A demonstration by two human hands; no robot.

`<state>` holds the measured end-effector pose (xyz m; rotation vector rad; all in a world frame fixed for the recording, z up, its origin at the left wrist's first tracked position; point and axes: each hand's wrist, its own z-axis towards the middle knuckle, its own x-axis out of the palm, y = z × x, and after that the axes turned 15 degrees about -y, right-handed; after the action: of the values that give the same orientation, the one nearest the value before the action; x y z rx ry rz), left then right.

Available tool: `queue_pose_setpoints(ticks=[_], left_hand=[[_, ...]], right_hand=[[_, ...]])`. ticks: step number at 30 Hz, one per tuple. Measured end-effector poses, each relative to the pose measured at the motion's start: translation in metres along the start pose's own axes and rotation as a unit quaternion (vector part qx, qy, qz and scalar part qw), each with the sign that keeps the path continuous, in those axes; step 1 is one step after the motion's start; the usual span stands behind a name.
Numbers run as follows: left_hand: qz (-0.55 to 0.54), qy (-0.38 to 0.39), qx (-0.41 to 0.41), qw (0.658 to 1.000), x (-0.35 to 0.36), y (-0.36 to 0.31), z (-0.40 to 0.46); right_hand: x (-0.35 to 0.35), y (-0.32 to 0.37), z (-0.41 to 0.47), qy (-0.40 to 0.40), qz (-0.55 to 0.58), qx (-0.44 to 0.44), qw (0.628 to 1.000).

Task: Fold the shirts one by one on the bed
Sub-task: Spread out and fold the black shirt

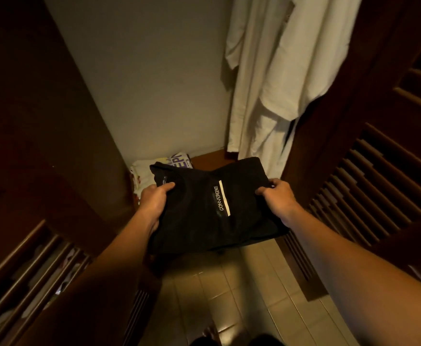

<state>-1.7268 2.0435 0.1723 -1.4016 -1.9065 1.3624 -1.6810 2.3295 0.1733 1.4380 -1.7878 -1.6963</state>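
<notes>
Dim wardrobe interior fills the view: a pale back wall (159, 78), dark louvred doors (379, 176) swung open on either side, and a beige tiled floor (229, 290) below. A white bathrobe (274, 78) hangs at the right of the recess, its hem reaching down near the wooden shelf (212, 157) at the bottom.

Both hands hold a folded black T-shirt (214, 203) with the word CONVERGENCE and a white bar printed on it. The left hand (154, 198) grips the shirt's left edge near the collar, thumb on top and fingers curled beneath; the right hand (276, 193) grasps the right edge the same way. The shirt is in the air at the mouth of the wardrobe, its far edge over the shelf and its near edge sagging above the floor. Behind it, on the shelf, lies a folded white shirt with purple lettering (159, 166), partly hidden by the black one.

No bed is in view, so the folding appears done for this shirt and it seems to be going onto the stack. The risk is the unsupported near half: held only at its two sides, the fold could slump open or slip towards the floor. Sliding it in could also push the white shirt askew or snag the hanging robe.
</notes>
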Motion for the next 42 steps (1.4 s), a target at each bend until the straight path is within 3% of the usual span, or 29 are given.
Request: queue_pose_setpoints(ticks=[14,24,31,42], left_hand=[[-0.028,-0.084,0.0,0.996,0.031,0.031,0.137],[0.045,-0.025,0.025,0.998,0.087,0.133,0.28],[0.002,-0.046,0.083,0.996,0.126,0.206,0.335],[-0.045,-0.109,0.153,0.981,0.128,0.164,0.42]], right_hand=[[0.148,-0.026,0.126,0.045,-0.045,-0.093,0.994],[0.278,-0.138,0.286,0.081,-0.01,-0.109,0.991],[0.325,-0.205,0.336,0.097,0.031,-0.164,0.981],[0.391,-0.161,0.381,0.084,0.076,-0.241,0.964]])
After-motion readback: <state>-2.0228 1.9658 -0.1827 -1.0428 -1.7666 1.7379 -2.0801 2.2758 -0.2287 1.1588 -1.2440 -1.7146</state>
